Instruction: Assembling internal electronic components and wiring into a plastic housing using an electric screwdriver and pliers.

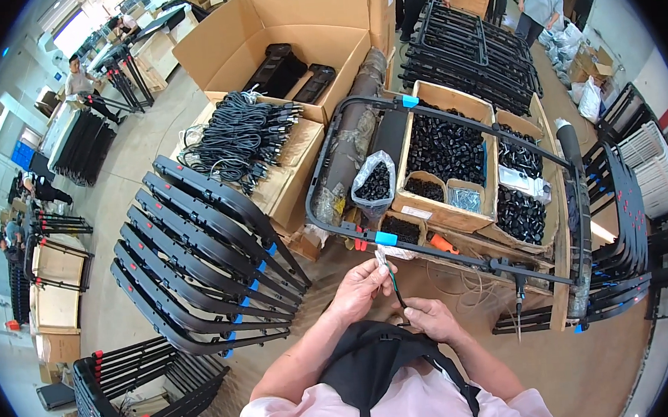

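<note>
1. Your left hand [361, 288] pinches the pale end of a thin, dark, flexible cable with a greenish stretch [394, 284] between thumb and fingers; your right hand [430, 318] has its fingers closed on the lower, black part.
2. Take the black, round-cornered metal frame [463, 259] as your landmark: the cable is on your side of its near bar, just below the left part of that bar.
3. The pale end could slip out, since your left hand seems to grip only a small tip.
4. Pulling your hands apart too hard might strain the thin greenish stretch, probably the weakest part.
5. Lifting carelessly could catch the cable on the frame's near bar; whether they touch, you cannot tell from here.
6. Knocking the frame might spill the clear plastic bag of small black parts [374, 183], which stands inside the frame's left end.
7. The cable looks slim and slightly bent, pale at the top, greenish midway, black below; your right hand hides its lower end.
</note>
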### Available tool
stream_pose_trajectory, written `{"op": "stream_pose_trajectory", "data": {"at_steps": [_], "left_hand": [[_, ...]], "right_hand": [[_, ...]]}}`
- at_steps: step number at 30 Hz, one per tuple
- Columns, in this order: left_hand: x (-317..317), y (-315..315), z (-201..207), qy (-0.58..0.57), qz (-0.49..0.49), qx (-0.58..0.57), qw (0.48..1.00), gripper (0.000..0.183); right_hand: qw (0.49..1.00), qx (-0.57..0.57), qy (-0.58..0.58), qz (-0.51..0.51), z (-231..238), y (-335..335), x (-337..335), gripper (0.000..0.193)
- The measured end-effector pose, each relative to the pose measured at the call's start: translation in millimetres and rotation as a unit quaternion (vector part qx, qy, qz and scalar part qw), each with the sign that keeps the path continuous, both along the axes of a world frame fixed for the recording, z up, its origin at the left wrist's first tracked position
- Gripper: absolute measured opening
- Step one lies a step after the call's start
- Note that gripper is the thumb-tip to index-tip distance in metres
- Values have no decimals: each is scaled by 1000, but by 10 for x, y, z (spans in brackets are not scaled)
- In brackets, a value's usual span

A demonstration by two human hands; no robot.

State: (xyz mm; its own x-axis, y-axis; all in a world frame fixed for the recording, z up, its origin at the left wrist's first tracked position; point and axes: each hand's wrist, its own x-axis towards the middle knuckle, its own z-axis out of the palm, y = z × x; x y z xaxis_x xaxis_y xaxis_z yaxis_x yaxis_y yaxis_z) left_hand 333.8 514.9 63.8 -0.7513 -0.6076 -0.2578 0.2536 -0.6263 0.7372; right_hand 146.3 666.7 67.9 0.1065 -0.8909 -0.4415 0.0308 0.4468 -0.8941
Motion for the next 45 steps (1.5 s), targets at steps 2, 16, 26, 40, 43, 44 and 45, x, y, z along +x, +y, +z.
{"op": "stream_pose_trajectory", "data": {"at_steps": [2, 16, 26, 40, 43, 44, 45], "left_hand": [[73, -89, -9, 8, 9, 33, 999, 25], [564, -482, -761, 93, -85, 372, 920, 28], [692, -687, -562, -118, -49, 20, 992, 22], [628, -1059, -1060, -278, 12, -89, 956, 23], [671, -1162, -1048, -354, -34, -184, 916, 28], [691, -1177, -1116, -356, -33, -182, 916, 28], [707, -1200, -1205, -367, -32, -225, 902, 30]], "right_hand": [[1000, 3, 11, 4, 6, -99, 102, 35], [959, -141, 211, 126, -248, -612, 532, 31], [956, -84, 258, 110, -244, -803, 714, 31], [967, -1, 252, 28, -833, -1172, 1085, 30], [971, 26, 237, 24, -897, -1216, 1121, 31], [968, 2, 250, 21, -921, -1224, 1137, 29], [964, -22, 263, 18, -945, -1230, 1153, 28]]}}
